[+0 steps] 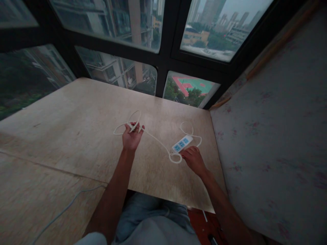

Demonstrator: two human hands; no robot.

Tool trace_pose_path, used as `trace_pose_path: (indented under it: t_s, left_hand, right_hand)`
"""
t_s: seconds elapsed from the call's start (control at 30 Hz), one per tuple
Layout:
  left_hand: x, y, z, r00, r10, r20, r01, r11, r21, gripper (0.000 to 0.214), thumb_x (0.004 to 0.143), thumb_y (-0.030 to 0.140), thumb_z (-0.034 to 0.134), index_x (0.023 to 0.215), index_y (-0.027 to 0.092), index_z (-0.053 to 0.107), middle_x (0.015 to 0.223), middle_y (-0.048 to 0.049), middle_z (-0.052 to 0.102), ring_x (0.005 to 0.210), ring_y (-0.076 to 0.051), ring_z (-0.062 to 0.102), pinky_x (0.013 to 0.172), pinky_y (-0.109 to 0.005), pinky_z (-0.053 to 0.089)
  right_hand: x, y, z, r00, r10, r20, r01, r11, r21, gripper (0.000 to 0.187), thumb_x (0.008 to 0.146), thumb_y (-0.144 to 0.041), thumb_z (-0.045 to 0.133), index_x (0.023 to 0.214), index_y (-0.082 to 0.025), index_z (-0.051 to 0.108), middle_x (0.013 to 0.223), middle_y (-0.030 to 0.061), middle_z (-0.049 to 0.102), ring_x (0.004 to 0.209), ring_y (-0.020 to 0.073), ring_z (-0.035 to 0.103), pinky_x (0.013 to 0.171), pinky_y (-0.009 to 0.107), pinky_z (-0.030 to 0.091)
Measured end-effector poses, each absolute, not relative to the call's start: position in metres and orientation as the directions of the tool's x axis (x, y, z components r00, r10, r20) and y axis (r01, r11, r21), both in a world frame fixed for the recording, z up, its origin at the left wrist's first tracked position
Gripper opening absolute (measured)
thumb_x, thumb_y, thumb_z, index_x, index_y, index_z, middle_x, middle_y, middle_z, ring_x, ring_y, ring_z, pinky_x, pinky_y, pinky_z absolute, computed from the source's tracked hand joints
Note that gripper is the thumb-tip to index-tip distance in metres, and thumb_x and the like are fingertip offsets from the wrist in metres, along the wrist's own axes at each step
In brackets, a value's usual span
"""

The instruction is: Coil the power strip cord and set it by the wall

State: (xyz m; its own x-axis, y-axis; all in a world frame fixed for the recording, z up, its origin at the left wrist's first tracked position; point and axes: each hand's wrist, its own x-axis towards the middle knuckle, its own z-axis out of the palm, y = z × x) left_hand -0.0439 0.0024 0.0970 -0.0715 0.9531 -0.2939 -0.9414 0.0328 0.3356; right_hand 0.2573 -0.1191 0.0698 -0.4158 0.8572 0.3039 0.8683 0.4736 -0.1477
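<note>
Turned palm up, my left hand [132, 136] has its fingers curled around loops of a white power cord [155, 138], part of which hangs in wide coils above the board. The cord runs right to a white power strip [182, 144] with blue socket faces, lying at a slant on the wooden surface. Against the strip's near edge is my right hand [194, 158], palm down, its fingers bent together. Its thumb and fingertips meet a small loop of the cord there; the exact grip is partly hidden. More cord curls beyond the strip's far end.
The pale wooden board [76, 136] reaches to dark-framed windows [163, 64]. A patterned wall [268, 146] bounds the right side. A thin grey cable [68, 206] lies at lower left. Below the board's front edge is a red surface [201, 226] with small items.
</note>
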Motion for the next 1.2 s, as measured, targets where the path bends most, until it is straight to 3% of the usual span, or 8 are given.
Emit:
trace_pose_path:
  t_s: [0.1, 0.27, 0.4, 0.63, 0.77, 0.97, 1.1, 1.2]
  left_hand:
    - [-0.068, 0.002, 0.105, -0.191, 0.932, -0.309, -0.939, -0.082, 0.334, 0.043, 0.099, 0.037, 0.035, 0.071, 0.017, 0.059, 0.068, -0.0002, 0.066, 0.075, -0.012, 0.067, 0.097, -0.041, 0.044]
    - [-0.112, -0.013, 0.096, -0.409, 0.850, -0.331, -0.856, -0.232, 0.462, 0.048, 0.099, 0.044, 0.032, 0.066, 0.019, 0.056, 0.060, 0.0013, 0.064, 0.070, -0.012, 0.068, 0.089, -0.035, 0.047]
    - [-0.133, -0.031, 0.088, -0.455, 0.835, -0.311, -0.831, -0.272, 0.486, 0.049, 0.098, 0.047, 0.033, 0.065, 0.019, 0.056, 0.060, 0.0023, 0.063, 0.069, -0.012, 0.068, 0.089, -0.037, 0.048]
    - [-0.107, -0.054, 0.103, -0.351, 0.865, -0.357, -0.892, -0.193, 0.410, 0.044, 0.100, 0.038, 0.034, 0.070, 0.016, 0.058, 0.065, 0.0002, 0.065, 0.074, -0.013, 0.068, 0.101, -0.047, 0.043]
    - [-0.085, -0.065, 0.106, -0.267, 0.886, -0.379, -0.922, -0.121, 0.367, 0.039, 0.099, 0.035, 0.037, 0.073, 0.015, 0.059, 0.071, -0.0011, 0.068, 0.080, -0.014, 0.068, 0.103, -0.051, 0.041]
    - [-0.069, -0.090, 0.097, -0.095, 0.901, -0.424, -0.855, 0.144, 0.498, 0.029, 0.093, 0.037, 0.051, 0.078, 0.015, 0.062, 0.077, -0.0027, 0.069, 0.084, -0.017, 0.068, 0.095, -0.053, 0.046]
    - [-0.061, -0.113, 0.101, -0.038, 0.938, -0.345, -0.831, 0.162, 0.532, 0.025, 0.085, 0.040, 0.063, 0.081, 0.015, 0.064, 0.080, -0.0036, 0.069, 0.086, -0.019, 0.068, 0.094, -0.050, 0.049]
    - [-0.053, -0.127, 0.109, -0.003, 0.972, -0.233, -0.843, 0.123, 0.523, 0.026, 0.082, 0.041, 0.066, 0.087, 0.016, 0.065, 0.083, -0.0030, 0.068, 0.089, -0.017, 0.067, 0.098, -0.045, 0.050]
  right_hand:
    - [0.268, -0.121, 0.070, -0.320, 0.888, 0.329, 0.914, 0.381, -0.139, 0.022, 0.094, -0.030, 0.051, 0.090, -0.020, 0.070, 0.080, 0.0063, 0.069, 0.081, 0.0219, 0.056, 0.077, 0.034, 0.037]
    - [0.302, -0.120, 0.071, -0.125, 0.927, 0.354, 0.968, 0.192, -0.161, 0.029, 0.095, -0.035, 0.047, 0.089, -0.021, 0.071, 0.086, 0.0082, 0.071, 0.083, 0.0233, 0.058, 0.078, 0.035, 0.040]
    - [0.327, -0.112, 0.064, -0.042, 0.935, 0.351, 0.975, 0.116, -0.190, 0.030, 0.094, -0.037, 0.047, 0.089, -0.020, 0.071, 0.089, 0.0088, 0.073, 0.084, 0.0236, 0.060, 0.082, 0.036, 0.041]
    - [0.332, -0.070, 0.055, 0.116, 0.917, 0.382, 0.983, -0.052, -0.174, 0.031, 0.093, -0.032, 0.044, 0.091, -0.016, 0.071, 0.095, 0.0124, 0.073, 0.089, 0.0249, 0.061, 0.087, 0.037, 0.040]
    - [0.324, -0.037, 0.060, 0.104, 0.937, 0.332, 0.992, -0.075, -0.101, 0.031, 0.092, -0.026, 0.042, 0.098, -0.012, 0.069, 0.100, 0.0158, 0.071, 0.095, 0.0261, 0.059, 0.090, 0.038, 0.038]
    - [0.308, -0.010, 0.061, -0.013, 0.979, 0.205, 0.998, 0.025, -0.053, 0.036, 0.083, -0.017, 0.048, 0.114, -0.009, 0.063, 0.114, 0.0175, 0.066, 0.108, 0.0269, 0.056, 0.096, 0.040, 0.037]
    - [0.303, -0.012, 0.056, -0.061, 0.988, 0.139, 0.996, 0.070, -0.057, 0.050, 0.075, -0.008, 0.049, 0.123, -0.011, 0.059, 0.129, 0.0170, 0.059, 0.121, 0.0271, 0.050, 0.103, 0.041, 0.034]
    - [0.302, -0.025, 0.055, -0.036, 0.989, 0.143, 0.979, 0.064, -0.195, 0.055, 0.068, -0.004, 0.047, 0.120, -0.013, 0.061, 0.127, 0.0150, 0.060, 0.121, 0.0257, 0.052, 0.104, 0.041, 0.036]
